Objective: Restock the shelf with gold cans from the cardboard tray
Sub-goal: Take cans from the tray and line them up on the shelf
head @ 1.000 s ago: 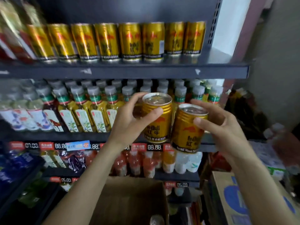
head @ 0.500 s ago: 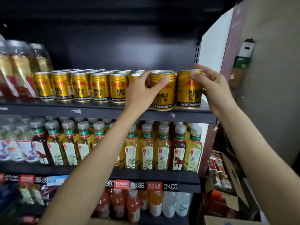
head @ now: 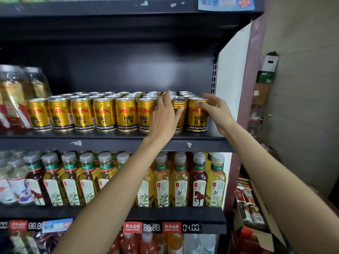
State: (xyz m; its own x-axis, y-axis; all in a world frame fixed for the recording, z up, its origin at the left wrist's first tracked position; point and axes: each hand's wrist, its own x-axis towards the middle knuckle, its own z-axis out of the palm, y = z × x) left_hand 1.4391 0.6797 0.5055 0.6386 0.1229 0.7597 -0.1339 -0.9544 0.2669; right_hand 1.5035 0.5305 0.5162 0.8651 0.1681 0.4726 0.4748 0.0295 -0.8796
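Observation:
Several gold cans [head: 104, 114] stand in rows on the dark shelf [head: 117, 142]. At the row's right end my left hand [head: 165, 116] wraps around a gold can [head: 178, 107] standing on the shelf, thumb in front and fingers behind it. My right hand [head: 214, 109] holds the last gold can [head: 197, 118] by its top rim with thumb and fingertips. Both cans rest upright on the shelf board. The cardboard tray is out of view.
Tea bottles [head: 180, 178] fill the shelf below, with price tags [head: 163, 227] under them. Jars [head: 12, 99] stand left of the cans. A white side panel [head: 233, 79] closes the shelf's right end. An open cardboard box [head: 256, 213] with packets sits at lower right.
Both hands rose from chest height to the can shelf and set their two cans down at the right end of the front row.

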